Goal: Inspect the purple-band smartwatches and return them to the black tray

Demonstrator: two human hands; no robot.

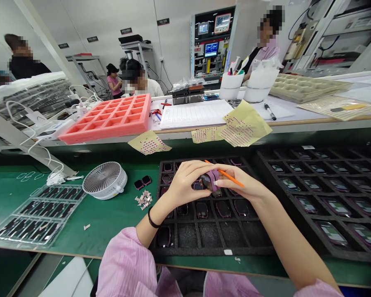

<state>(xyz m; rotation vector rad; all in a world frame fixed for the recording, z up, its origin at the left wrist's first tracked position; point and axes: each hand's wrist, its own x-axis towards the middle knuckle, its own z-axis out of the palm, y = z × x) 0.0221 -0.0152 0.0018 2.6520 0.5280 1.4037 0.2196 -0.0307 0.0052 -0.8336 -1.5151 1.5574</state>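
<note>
My left hand (188,181) is closed around a small purple watch case (214,177), with the thumb below and the fingers over the top. My right hand (235,181) pinches the same case from the other side. A thin orange stick (231,178) also lies in my right hand, slanting across its fingers. Both hands are above a black foam tray (185,235) of square pockets. Several dark-faced watch cases (223,209) sit in its pockets, and much of the front row is bare foam. My hands hide part of the middle rows.
A second black tray (299,220) with watch parts stands right. On the green mat are a white fan (105,180), two black frames (142,182), small metallic pieces (144,199) and a clear tray of strips (40,214). A shelf edge (179,131) runs ahead; co-workers sit beyond.
</note>
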